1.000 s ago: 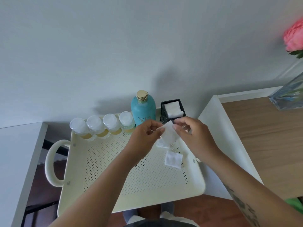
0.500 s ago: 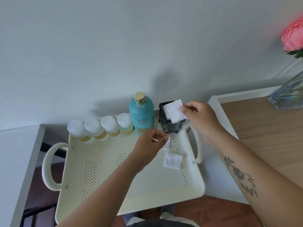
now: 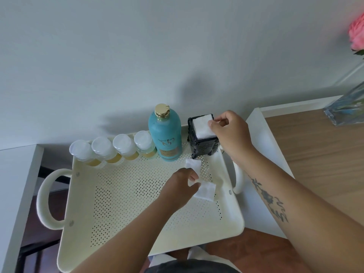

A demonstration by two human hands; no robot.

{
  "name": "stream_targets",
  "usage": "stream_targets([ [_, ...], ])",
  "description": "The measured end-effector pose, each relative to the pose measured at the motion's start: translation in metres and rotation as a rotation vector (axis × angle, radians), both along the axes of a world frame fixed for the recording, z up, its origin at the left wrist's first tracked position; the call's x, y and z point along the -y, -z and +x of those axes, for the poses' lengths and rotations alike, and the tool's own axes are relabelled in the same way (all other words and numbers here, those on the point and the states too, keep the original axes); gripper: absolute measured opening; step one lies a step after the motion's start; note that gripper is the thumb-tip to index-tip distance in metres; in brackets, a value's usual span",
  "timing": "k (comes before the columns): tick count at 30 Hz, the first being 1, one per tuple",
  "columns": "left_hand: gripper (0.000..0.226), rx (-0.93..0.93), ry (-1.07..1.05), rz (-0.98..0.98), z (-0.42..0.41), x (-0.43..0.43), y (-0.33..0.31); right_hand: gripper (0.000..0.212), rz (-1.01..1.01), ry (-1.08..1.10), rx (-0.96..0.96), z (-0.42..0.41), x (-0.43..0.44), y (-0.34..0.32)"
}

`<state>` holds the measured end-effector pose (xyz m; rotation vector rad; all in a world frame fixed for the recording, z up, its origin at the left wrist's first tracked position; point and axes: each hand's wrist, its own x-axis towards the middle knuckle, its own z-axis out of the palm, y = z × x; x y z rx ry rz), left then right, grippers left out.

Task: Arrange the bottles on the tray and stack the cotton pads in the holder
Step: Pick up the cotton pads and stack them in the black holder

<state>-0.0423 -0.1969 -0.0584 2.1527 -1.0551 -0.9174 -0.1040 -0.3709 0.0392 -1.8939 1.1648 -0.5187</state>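
Note:
A cream perforated tray (image 3: 122, 201) with side handles holds several small clear bottles (image 3: 120, 148) with white caps in a row along its back edge. Beside them stands a tall teal bottle (image 3: 166, 134) with a gold cap. A black holder (image 3: 202, 142) stands at the back right corner with white cotton pads (image 3: 201, 126) on top. My right hand (image 3: 230, 131) pinches the top pad at the holder's opening. My left hand (image 3: 182, 184) grips one loose pad (image 3: 194, 166) on the tray floor. Another loose pad (image 3: 205, 191) lies just right of it.
A white wall runs behind the tray. A wooden tabletop (image 3: 319, 154) with a white edge lies to the right, carrying a glass vase (image 3: 348, 107) with a pink flower (image 3: 357, 34). A white surface (image 3: 13, 174) sits at the left; dark floor shows below.
My right hand carried a pad from the middle of the tray up onto the holder and now presses it flat there. My left hand dropped to the loose pads on the tray.

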Motion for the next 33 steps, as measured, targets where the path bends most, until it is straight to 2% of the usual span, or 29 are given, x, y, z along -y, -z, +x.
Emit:
stream_targets([
  [5, 0.025, 0.102, 0.064, -0.02, -0.005, 0.0, 0.003, 0.011, -0.481, -0.137, -0.029, -0.016, -0.009, -0.001],
  [10, 0.032, 0.22, 0.153, 0.021, -0.01, 0.006, 0.004, 0.013, -0.705, -0.355, -0.152, -0.023, -0.017, 0.01],
  [15, 0.029, 0.319, 0.199, 0.077, -0.012, 0.012, 0.005, 0.017, -0.739, -0.392, -0.244, -0.023, -0.018, 0.019],
  [22, 0.016, 0.309, 0.16, 0.046, -0.011, 0.012, 0.007, 0.031, -0.678, -0.402, -0.323, -0.021, -0.017, 0.022],
  [26, 0.01, 0.193, 0.053, -0.041, -0.005, 0.002, 0.001, 0.039, -0.653, -0.395, -0.336, -0.02, -0.016, 0.024],
  [33, 0.011, -0.327, -0.289, -0.075, 0.015, -0.007, -0.02, 0.037, -0.651, -0.402, -0.344, -0.021, -0.016, 0.028],
])
